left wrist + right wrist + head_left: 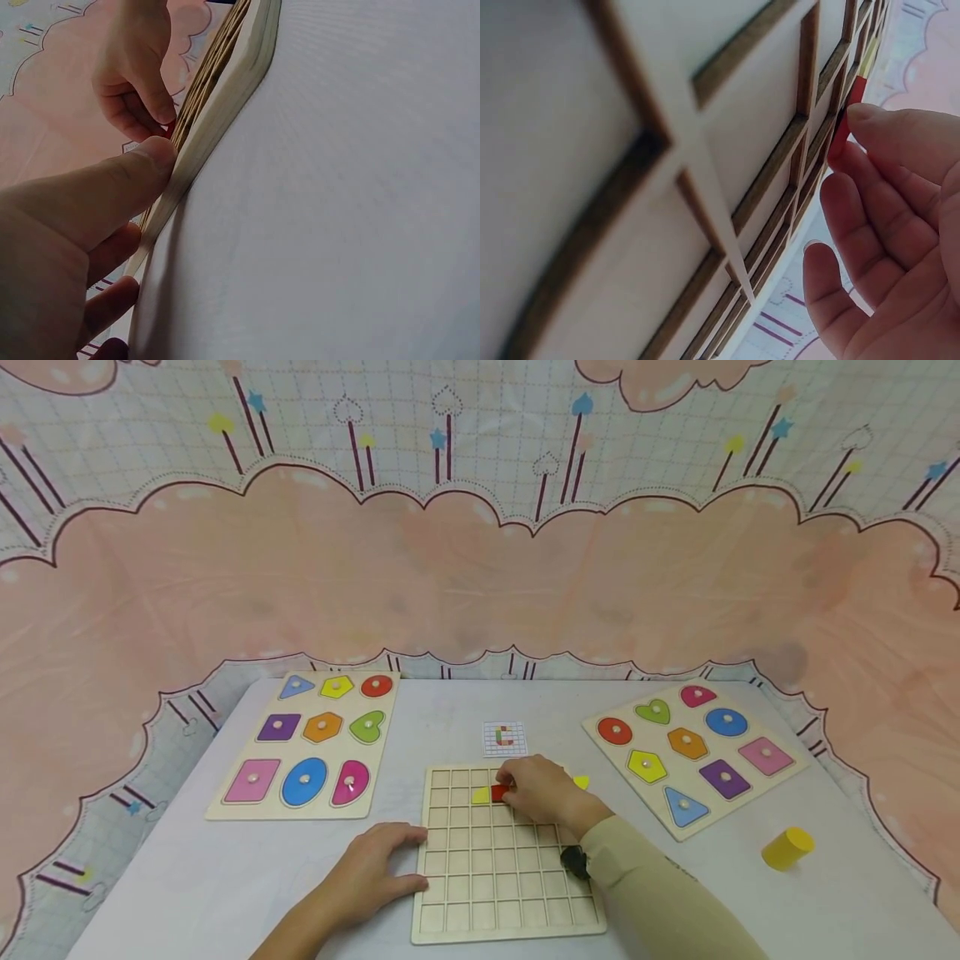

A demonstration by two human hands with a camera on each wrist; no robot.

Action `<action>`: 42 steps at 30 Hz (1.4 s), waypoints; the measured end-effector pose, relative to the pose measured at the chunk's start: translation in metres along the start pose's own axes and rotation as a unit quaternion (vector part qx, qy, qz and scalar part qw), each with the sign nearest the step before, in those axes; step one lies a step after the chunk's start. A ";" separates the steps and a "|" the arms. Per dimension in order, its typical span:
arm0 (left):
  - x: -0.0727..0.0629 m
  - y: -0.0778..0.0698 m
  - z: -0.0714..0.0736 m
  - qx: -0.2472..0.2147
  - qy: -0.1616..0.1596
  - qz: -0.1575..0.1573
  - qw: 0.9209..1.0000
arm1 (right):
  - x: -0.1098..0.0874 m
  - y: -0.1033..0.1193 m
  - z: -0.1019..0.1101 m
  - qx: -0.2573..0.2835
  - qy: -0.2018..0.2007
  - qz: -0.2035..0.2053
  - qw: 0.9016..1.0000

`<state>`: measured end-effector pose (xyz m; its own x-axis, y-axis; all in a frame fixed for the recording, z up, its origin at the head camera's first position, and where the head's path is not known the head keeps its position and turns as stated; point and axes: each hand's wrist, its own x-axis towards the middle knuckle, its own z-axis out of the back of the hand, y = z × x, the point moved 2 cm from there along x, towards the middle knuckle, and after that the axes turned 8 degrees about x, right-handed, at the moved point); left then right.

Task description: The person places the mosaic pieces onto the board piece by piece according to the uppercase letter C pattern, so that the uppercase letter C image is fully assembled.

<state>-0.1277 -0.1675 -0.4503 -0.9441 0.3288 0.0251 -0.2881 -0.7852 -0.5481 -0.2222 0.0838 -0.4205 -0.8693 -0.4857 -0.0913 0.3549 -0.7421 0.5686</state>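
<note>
The grid board point(482, 888) looks like matt wood, the red piece point(498, 793) smooth.

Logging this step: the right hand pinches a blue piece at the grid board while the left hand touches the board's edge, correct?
The colour is wrong: the head view shows a red piece. The right hand does pinch it at the grid board while the left hand touches the board's edge.

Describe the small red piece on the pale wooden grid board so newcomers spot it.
On the white table, find the pale wooden grid board. Towards its far edge, the right hand pinches a small red piece. Red sets it apart from the yellow piece on its left.
</note>
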 end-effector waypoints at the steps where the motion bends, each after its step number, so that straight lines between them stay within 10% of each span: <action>1: 0.000 0.000 0.000 0.000 0.000 0.000 1.000 | 0.000 0.001 0.000 -0.002 0.000 -0.001 1.000; 23: -0.003 0.000 0.002 0.006 -0.012 -0.016 1.000 | 0.000 -0.003 0.000 0.012 -0.007 -0.006 1.000; 42: -0.001 0.000 0.000 0.000 -0.006 -0.003 1.000 | -0.047 -0.053 0.051 0.047 -0.071 -0.058 0.995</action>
<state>-0.1264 -0.1677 -0.4499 -0.9441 0.3272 0.0394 -0.2943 -0.7831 -0.5479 -0.2180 0.1694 -0.4050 -0.9450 -0.3233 -0.0484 0.2207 -0.7400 0.6353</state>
